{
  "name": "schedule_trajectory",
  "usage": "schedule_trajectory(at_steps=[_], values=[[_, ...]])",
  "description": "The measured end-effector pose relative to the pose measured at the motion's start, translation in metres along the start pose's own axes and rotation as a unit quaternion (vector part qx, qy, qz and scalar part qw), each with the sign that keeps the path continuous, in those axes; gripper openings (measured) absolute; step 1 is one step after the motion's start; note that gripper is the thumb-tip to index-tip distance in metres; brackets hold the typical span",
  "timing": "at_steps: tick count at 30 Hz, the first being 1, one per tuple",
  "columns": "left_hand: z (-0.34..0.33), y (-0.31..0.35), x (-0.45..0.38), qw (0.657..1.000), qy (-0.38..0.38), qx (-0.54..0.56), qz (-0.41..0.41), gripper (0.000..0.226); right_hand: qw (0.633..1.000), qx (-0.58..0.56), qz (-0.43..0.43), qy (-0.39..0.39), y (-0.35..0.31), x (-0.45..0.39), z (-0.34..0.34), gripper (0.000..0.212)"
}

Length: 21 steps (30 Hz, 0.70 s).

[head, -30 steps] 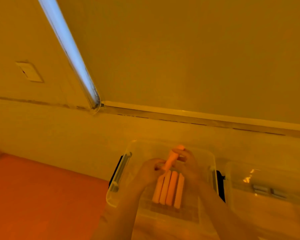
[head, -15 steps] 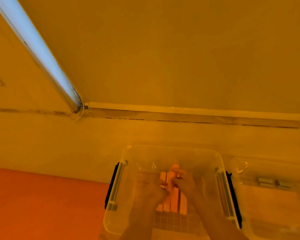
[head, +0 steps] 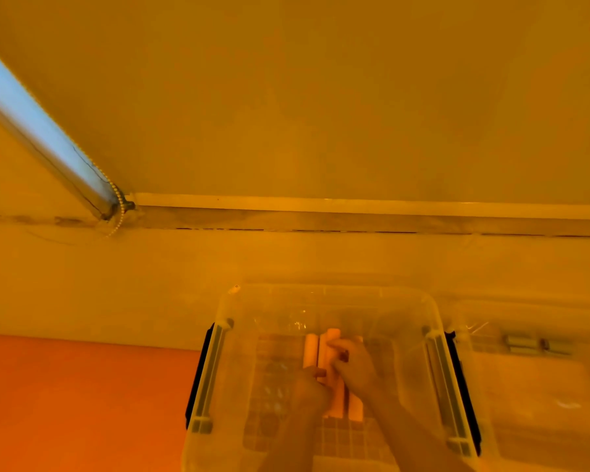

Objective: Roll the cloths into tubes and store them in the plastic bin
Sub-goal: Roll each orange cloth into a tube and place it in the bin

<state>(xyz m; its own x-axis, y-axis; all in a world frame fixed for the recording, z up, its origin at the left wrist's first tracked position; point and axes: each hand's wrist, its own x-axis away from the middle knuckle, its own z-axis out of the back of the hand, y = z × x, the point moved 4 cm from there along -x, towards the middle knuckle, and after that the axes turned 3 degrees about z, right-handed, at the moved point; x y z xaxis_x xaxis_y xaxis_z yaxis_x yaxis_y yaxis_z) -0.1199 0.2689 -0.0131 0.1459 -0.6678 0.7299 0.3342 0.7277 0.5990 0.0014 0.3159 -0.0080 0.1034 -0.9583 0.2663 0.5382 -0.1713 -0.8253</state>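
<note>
Single view only, from a camera worn on the person's head. It looks forward and steeply down across the floor toward the wall (head: pixel 321 97) and its baseboard (head: pixel 355 206), which fill the upper half of the frame. The clear plastic bin (head: pixel 436 321) sits close, at the bottom centre, cut off by the lower edge. Wide-angle distortion bends straight lines. No second view exists for overlap.
</note>
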Motion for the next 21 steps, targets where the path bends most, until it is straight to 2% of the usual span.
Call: schedule_trajectory(at_steps=[7,12,16,21], values=[[-0.001,-0.003,0.001,0.999,0.022,-0.029,-0.031,0.019,0.998,0.06,0.015,-0.008,-0.001,0.003,0.001,0.034],[0.002,-0.001,0.001,1.0,0.009,-0.023,0.0,0.021,0.997,0.069,0.02,-0.001,-0.004,0.004,0.003,0.035],[0.004,-0.001,-0.003,1.0,-0.008,-0.013,0.026,0.031,0.993,0.109,0.029,-0.021,-0.008,0.004,0.003,0.037],[0.015,0.001,0.001,1.0,0.008,0.007,-0.004,0.037,0.992,0.116,0.032,-0.038,-0.012,0.008,0.005,0.04]])
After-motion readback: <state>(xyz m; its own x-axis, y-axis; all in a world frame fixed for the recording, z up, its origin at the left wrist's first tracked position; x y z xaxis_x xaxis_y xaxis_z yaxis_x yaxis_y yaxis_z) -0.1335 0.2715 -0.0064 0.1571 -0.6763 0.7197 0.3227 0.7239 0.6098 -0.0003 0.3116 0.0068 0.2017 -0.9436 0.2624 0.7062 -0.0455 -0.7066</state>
